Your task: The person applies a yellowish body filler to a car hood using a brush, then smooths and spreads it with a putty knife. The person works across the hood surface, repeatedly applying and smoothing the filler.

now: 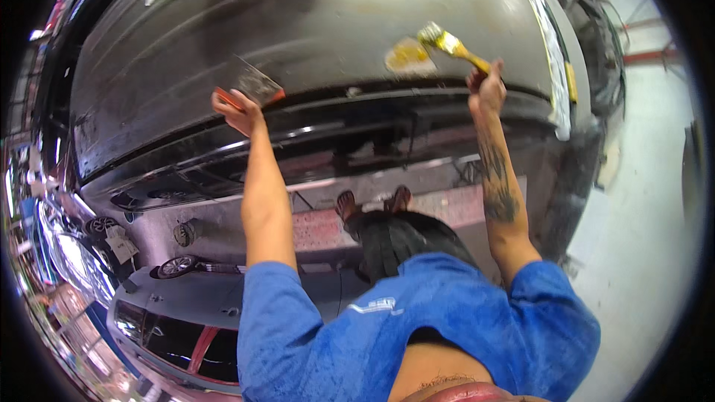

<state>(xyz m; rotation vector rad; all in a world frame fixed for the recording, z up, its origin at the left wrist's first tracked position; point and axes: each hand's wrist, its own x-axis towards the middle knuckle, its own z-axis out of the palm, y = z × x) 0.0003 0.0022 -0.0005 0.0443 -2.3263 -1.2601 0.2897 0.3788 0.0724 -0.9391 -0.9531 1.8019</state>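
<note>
1. A dark vehicle panel [320, 45] stretches beside pale floor [648, 171].
2. Left hand [242, 113] clasps an orange-edged flat tool [257, 85] at the panel's edge.
3. Right hand [487, 91] grips a brush [451, 44] by its handle, likely avoiding the yellow patch [406, 58].

Yellow patch [411, 56] (smeary) on dark panel [328, 37].

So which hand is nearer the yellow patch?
Right. Your right hand, holding the brush, is just right of the yellow patch; your left hand is much farther off, to the left.
</note>
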